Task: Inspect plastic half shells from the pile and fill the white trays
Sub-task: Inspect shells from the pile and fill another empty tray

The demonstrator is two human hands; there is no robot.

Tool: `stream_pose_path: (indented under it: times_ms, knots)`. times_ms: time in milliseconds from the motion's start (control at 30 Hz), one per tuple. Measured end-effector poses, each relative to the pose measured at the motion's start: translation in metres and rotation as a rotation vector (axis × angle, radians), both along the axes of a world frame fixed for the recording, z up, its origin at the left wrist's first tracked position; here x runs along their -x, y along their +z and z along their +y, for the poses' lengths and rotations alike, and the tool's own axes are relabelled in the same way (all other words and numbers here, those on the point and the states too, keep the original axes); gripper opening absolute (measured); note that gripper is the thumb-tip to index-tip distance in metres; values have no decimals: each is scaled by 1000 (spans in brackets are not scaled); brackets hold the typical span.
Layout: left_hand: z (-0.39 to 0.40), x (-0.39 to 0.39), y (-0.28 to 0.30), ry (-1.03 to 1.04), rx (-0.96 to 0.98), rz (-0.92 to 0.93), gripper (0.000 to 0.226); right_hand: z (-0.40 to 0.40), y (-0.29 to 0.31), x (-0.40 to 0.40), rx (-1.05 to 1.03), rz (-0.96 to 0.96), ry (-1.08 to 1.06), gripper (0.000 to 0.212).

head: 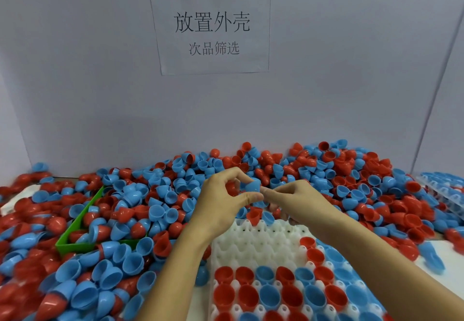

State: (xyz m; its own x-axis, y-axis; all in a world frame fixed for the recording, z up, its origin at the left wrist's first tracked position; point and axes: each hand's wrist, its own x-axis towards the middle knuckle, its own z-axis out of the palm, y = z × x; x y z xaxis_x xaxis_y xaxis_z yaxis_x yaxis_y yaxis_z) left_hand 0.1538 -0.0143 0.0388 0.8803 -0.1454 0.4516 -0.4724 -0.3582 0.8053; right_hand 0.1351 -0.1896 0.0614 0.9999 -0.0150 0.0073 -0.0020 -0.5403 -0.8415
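Hands: both are raised together above the pile, just beyond the far edge of the tray.
Left hand (221,200): fingers are curled and a blue shell (251,185) is pinched between thumb and fingertips, and a red shell (232,187) is seen inside the curl of the fingers, though whether it is gripped cannot be told.
Right hand (296,201): the same blue shell is met from the other side by the extended fingertips, with thumb and forefinger closed against its rim; the remaining fingers are curled under.
Blue shell: it is held in the air between the two hands, dome side up, well above the tray.
Tray (253,243): white and dimpled, it is laid in front of the person; its near rows are filled with red and blue shells set open side up, and a column of red ones is run up its right side, while the far-left pockets are left bare.
Pile (160,195): red and blue shells are heaped across the whole table, up to the back wall.
Green bin (75,244): it is half buried in the pile at the left, and shells are held in it.
Second tray (442,190): it is seen at the far right edge, loaded with blue shells.
Sign (211,27): a printed sheet is fixed to the wall above.
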Motion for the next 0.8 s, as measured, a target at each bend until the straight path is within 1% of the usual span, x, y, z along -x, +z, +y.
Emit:
stream_pose_path:
  times_ms: [100, 133, 200, 233, 267, 300, 367, 400, 467, 500, 567, 633, 667, 700, 767, 800]
  knots:
    - [-3, 0, -3, -51, -15, 34, 20, -2, -2, 0, -202, 128, 80, 21]
    - [-2, 0, -4, -72, -25, 52, 21, -4, -3, 0, -258, 149, 107, 23]
    - [-2, -2, -6, -124, -53, 81, 23, -9, -8, -2, -283, 150, 96, 27]
    - [-2, -2, -7, -144, -55, 89, 22, -13, -9, -3, -243, 127, 65, 24]
    - [-1, -3, -8, -159, -39, 101, 20, -17, -10, -4, -161, 89, 32, 19]
    - [0, -5, -8, -168, -8, 121, 18, -23, -9, -4, -31, 40, 13, 14]
    - [2, -7, -9, -166, 41, 172, 24, -36, -4, -3, 317, -41, 82, 16]
    - [2, -7, -9, -163, 46, 196, 30, -41, 0, -2, 482, -45, 148, 16]
    - [2, -7, -9, -166, 45, 227, 42, -46, 3, 2, 747, 24, 262, 9]
    - [2, -7, -8, -172, 49, 240, 47, -45, 1, 4, 848, 69, 295, 13]
    - [0, -7, -9, -180, 80, 269, 50, -38, -9, 7, 975, 111, 324, 18]
    - [-1, -7, -10, -189, 157, 306, 45, -29, -18, 9, 1041, 87, 328, 15]
    - [-1, -7, -11, -198, 212, 328, 41, -25, -20, 10, 1058, 68, 323, 13]
    - [-2, -6, -11, -208, 275, 350, 37, -24, -20, 10, 1064, 61, 316, 14]
    - [0, -5, -10, -238, 391, 390, 29, -22, -18, 9, 1049, 87, 305, 29]
    - [0, -5, -9, -261, 433, 405, 26, -23, -17, 9, 1036, 110, 316, 30]
